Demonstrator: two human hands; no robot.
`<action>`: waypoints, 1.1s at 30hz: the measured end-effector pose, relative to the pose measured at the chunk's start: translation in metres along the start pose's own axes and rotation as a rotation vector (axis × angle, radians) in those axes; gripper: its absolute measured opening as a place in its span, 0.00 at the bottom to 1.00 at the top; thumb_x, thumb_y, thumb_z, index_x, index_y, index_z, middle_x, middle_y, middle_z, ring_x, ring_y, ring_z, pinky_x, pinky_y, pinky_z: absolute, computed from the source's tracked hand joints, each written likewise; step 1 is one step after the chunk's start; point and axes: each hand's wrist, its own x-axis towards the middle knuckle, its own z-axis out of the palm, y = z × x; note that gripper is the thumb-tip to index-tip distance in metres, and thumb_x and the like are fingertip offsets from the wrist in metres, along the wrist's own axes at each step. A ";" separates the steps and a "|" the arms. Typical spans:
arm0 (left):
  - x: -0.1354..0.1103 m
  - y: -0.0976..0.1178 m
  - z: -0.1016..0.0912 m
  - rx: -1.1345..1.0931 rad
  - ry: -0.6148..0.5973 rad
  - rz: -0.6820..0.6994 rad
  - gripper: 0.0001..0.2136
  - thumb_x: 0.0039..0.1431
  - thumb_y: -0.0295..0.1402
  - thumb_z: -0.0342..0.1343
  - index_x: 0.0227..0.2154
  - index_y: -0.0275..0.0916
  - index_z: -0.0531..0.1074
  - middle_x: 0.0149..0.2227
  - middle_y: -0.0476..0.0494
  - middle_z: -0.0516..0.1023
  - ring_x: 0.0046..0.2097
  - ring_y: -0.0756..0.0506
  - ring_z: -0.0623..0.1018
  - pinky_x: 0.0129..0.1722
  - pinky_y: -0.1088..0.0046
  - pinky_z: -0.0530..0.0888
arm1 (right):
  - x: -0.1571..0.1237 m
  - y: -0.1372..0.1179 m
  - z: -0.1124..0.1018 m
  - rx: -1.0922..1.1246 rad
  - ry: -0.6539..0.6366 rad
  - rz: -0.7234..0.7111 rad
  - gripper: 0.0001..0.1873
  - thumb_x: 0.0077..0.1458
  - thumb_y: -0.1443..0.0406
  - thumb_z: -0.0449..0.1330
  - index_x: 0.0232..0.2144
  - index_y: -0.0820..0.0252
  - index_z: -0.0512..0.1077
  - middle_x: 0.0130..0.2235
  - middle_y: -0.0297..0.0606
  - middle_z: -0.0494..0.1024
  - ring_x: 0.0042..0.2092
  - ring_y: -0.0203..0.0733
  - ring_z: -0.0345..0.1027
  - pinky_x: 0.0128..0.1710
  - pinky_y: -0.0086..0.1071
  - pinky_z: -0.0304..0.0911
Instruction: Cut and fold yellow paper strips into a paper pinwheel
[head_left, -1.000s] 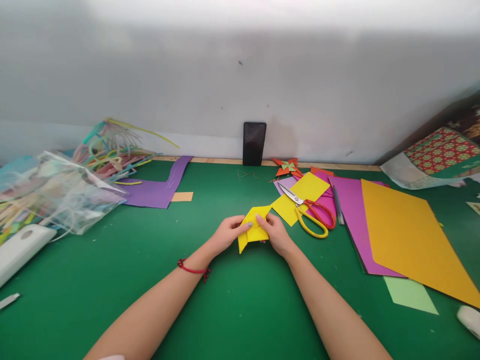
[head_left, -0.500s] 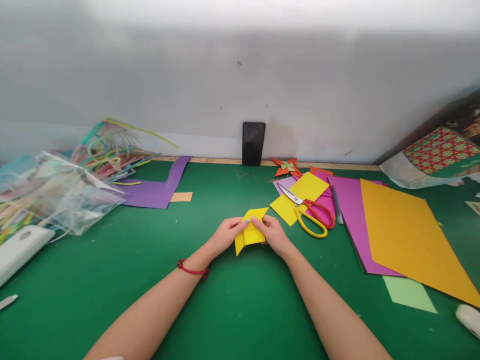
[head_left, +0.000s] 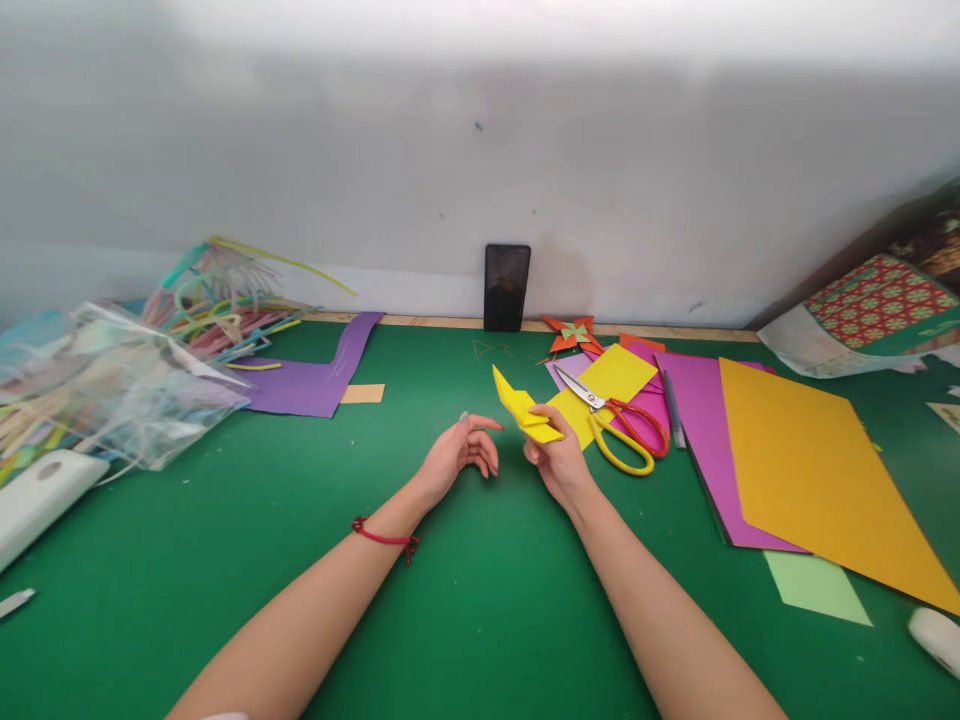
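A folded piece of yellow paper [head_left: 527,414] with pointed ends is tilted up in my right hand [head_left: 561,462], pinched between thumb and fingers. Just left of it, my left hand [head_left: 459,458] holds nothing; its fingers are apart and slightly curled, not touching the paper. Right behind my right hand lie square yellow sheets [head_left: 621,370], with red-and-yellow-handled scissors [head_left: 626,425] resting on them. An orange folded pinwheel shape [head_left: 574,332] with a green centre sits by the wall.
A black phone [head_left: 507,288] leans on the wall. Purple paper [head_left: 300,388] and a plastic bag of colourful strips [head_left: 165,400] are at left. Magenta [head_left: 720,470] and golden-yellow sheets [head_left: 825,470], a pen [head_left: 674,408] and pale green paper [head_left: 819,588] lie at right.
My left hand has let go of the folded yellow paper and opened. My right hand has turned the paper and moved it slightly up and to the right.
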 end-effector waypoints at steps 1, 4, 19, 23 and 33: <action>0.000 -0.001 0.000 -0.002 -0.008 -0.002 0.28 0.48 0.59 0.47 0.33 0.34 0.68 0.20 0.47 0.73 0.21 0.49 0.73 0.21 0.75 0.67 | 0.000 0.002 0.000 -0.026 -0.016 0.005 0.14 0.30 0.69 0.63 0.26 0.56 0.69 0.23 0.26 0.71 0.15 0.26 0.53 0.14 0.23 0.51; 0.001 -0.005 -0.002 0.006 0.009 -0.011 0.29 0.46 0.60 0.48 0.30 0.33 0.67 0.20 0.45 0.74 0.21 0.48 0.73 0.20 0.74 0.67 | -0.002 0.006 -0.001 -0.152 -0.110 0.017 0.11 0.31 0.72 0.59 0.24 0.58 0.71 0.24 0.27 0.71 0.17 0.28 0.58 0.16 0.24 0.55; 0.001 0.004 0.007 0.219 0.263 0.072 0.17 0.43 0.46 0.60 0.22 0.36 0.68 0.19 0.48 0.75 0.19 0.51 0.72 0.22 0.75 0.71 | 0.003 0.004 0.000 -0.018 -0.184 0.092 0.28 0.43 0.42 0.54 0.28 0.61 0.70 0.20 0.35 0.71 0.20 0.37 0.65 0.13 0.27 0.56; 0.001 0.003 0.006 0.266 0.235 0.085 0.17 0.45 0.46 0.59 0.20 0.36 0.68 0.18 0.47 0.75 0.19 0.51 0.72 0.22 0.75 0.71 | 0.001 0.004 0.001 -0.020 -0.206 0.062 0.35 0.38 0.35 0.51 0.26 0.60 0.69 0.22 0.37 0.72 0.21 0.38 0.67 0.12 0.27 0.56; -0.004 -0.009 0.008 0.326 0.135 0.159 0.19 0.44 0.36 0.63 0.39 0.37 0.65 0.32 0.46 0.76 0.27 0.50 0.75 0.25 0.76 0.72 | -0.001 0.001 0.006 -0.111 0.035 0.057 0.18 0.35 0.56 0.67 0.17 0.61 0.63 0.11 0.24 0.60 0.12 0.25 0.49 0.10 0.22 0.46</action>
